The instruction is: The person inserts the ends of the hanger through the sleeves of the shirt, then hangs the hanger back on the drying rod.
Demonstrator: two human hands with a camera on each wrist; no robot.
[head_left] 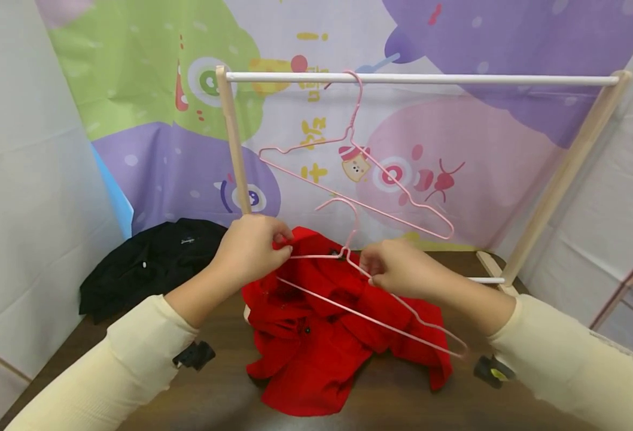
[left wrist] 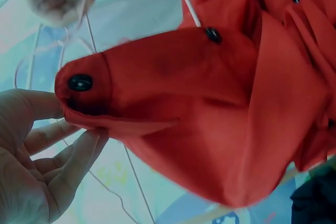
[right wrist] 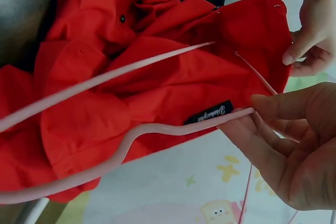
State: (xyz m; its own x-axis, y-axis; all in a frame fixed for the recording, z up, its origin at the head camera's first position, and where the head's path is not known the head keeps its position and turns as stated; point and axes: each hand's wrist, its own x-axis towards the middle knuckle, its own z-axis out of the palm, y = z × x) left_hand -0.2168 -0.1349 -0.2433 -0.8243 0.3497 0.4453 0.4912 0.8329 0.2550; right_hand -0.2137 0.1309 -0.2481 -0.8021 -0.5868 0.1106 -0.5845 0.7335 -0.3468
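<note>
My left hand pinches the collar edge of a red shirt between thumb and fingers, beside a black button in the left wrist view. A pink hanger lies partly inside the garment, its left end covered by red cloth and its right end out over the fabric. With thumb and fingertips my right hand grips the hanger's sloping shoulder wire, close to the neck. In the right wrist view a dark label shows inside the shirt, next to the gripped wire.
A second pink hanger hangs from the white rail of a wooden-sided rack. Left on the brown table lies a black garment. A cartoon-printed curtain hangs behind the rack.
</note>
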